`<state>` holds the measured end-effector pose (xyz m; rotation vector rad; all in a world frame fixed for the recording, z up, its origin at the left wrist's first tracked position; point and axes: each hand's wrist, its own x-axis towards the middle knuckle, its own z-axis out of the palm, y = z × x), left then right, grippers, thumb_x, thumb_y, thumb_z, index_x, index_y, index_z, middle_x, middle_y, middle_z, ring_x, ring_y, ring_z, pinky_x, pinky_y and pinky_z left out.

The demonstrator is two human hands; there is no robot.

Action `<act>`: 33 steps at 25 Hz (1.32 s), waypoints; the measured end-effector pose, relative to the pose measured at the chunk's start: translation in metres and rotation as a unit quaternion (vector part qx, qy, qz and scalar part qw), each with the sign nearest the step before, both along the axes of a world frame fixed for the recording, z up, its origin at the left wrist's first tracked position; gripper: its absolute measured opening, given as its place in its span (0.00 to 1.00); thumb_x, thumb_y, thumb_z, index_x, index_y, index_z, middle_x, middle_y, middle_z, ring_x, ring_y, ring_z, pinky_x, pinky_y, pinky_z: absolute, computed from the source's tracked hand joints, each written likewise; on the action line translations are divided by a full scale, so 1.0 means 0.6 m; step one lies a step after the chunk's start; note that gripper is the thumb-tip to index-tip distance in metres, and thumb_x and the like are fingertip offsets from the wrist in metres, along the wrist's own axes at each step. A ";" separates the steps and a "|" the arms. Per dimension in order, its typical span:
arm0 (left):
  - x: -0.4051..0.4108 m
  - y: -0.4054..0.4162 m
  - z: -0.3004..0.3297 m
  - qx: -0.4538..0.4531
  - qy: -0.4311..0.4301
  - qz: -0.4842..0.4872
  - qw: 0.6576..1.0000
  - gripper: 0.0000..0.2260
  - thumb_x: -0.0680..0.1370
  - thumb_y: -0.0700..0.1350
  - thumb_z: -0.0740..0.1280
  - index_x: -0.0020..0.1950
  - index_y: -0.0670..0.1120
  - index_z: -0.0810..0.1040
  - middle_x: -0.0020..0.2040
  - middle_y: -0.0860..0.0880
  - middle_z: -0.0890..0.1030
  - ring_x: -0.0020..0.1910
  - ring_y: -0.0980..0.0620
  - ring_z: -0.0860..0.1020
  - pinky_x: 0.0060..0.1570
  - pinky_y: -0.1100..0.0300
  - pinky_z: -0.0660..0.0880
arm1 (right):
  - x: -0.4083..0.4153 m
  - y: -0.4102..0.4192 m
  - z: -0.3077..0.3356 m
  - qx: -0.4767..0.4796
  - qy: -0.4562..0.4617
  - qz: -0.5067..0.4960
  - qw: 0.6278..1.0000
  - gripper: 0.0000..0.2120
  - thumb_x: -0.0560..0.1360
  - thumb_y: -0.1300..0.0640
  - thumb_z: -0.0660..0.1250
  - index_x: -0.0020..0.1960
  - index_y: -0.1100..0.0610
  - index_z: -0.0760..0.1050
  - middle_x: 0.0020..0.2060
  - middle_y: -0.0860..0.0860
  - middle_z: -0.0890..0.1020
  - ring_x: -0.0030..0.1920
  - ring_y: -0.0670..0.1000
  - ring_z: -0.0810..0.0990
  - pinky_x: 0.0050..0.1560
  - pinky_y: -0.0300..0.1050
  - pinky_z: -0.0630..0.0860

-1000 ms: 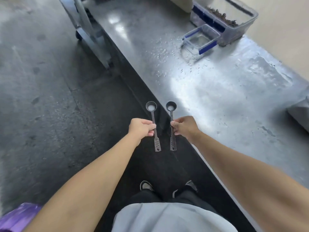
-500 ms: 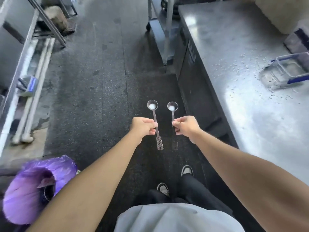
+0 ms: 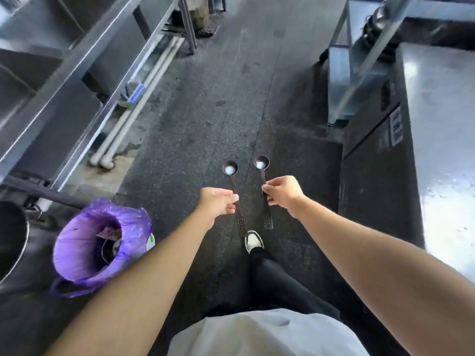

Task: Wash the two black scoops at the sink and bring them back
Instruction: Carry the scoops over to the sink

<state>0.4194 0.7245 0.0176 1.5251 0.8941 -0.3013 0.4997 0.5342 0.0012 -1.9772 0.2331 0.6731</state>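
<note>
Left hand (image 3: 217, 202) and right hand (image 3: 282, 192) each pinching a black scoop, left scoop (image 3: 232, 181), right scoop (image 3: 262, 173), mid-handles hidden under fingers.

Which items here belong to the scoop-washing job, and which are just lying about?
Job:
left scoop, pinched by left hand
right scoop, pinched by right hand

Lying about:
purple bag
steel counter
white pipes
metal pot

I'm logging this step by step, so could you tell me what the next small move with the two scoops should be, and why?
Probably keep walking up the aisle, both scoops level. The left hand pinches the left scoop, the right hand the right scoop, each bowl showing a white patch. The steel counter lies to the right.
</note>
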 end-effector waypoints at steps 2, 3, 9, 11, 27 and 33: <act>0.040 0.034 0.005 -0.003 0.000 0.040 0.999 0.08 0.74 0.34 0.75 0.51 0.38 0.81 0.48 0.36 0.85 0.35 0.47 0.82 0.33 0.60 0.83 | 0.062 0.048 0.002 -0.001 -0.001 0.037 0.999 0.03 0.78 0.61 0.72 0.50 0.60 0.83 0.35 0.54 0.83 0.33 0.50 0.82 0.40 0.46 0.85; 0.060 0.050 0.009 0.000 0.001 0.058 0.998 0.08 0.74 0.34 0.75 0.51 0.38 0.81 0.48 0.36 0.85 0.36 0.47 0.82 0.33 0.60 0.83 | 0.093 0.071 0.003 -0.001 0.000 0.052 0.999 0.04 0.78 0.61 0.72 0.50 0.61 0.84 0.35 0.54 0.83 0.32 0.50 0.82 0.39 0.45 0.85; 0.151 0.157 0.035 -0.009 -0.027 0.154 0.988 0.10 0.74 0.31 0.74 0.54 0.36 0.81 0.44 0.38 0.86 0.37 0.47 0.87 0.35 0.58 0.83 | 0.242 0.214 0.030 -0.006 -0.013 0.168 0.986 0.04 0.77 0.60 0.72 0.44 0.55 0.83 0.40 0.54 0.87 0.40 0.53 0.88 0.48 0.50 0.86; 0.167 0.193 0.045 -0.011 -0.038 0.189 0.981 0.09 0.74 0.31 0.74 0.51 0.37 0.81 0.43 0.38 0.86 0.37 0.47 0.87 0.35 0.58 0.83 | 0.276 0.263 0.036 -0.001 -0.010 0.197 0.980 0.02 0.77 0.60 0.72 0.47 0.59 0.83 0.43 0.56 0.88 0.43 0.54 0.89 0.50 0.51 0.86; 0.236 0.544 0.022 -0.045 -0.077 0.336 0.938 0.08 0.73 0.29 0.74 0.49 0.37 0.81 0.41 0.39 0.86 0.35 0.47 0.87 0.33 0.57 0.83 | 0.402 0.689 0.049 0.010 0.011 0.328 0.944 0.05 0.78 0.62 0.72 0.52 0.63 0.84 0.43 0.56 0.86 0.43 0.53 0.87 0.50 0.49 0.86; 0.265 0.704 0.036 -0.029 -0.070 0.343 0.936 0.08 0.72 0.30 0.76 0.46 0.39 0.82 0.39 0.41 0.87 0.37 0.46 0.87 0.35 0.56 0.83 | 0.431 0.859 0.070 0.011 0.030 0.343 0.939 0.04 0.78 0.65 0.71 0.52 0.65 0.82 0.38 0.53 0.83 0.37 0.49 0.84 0.31 0.36 0.82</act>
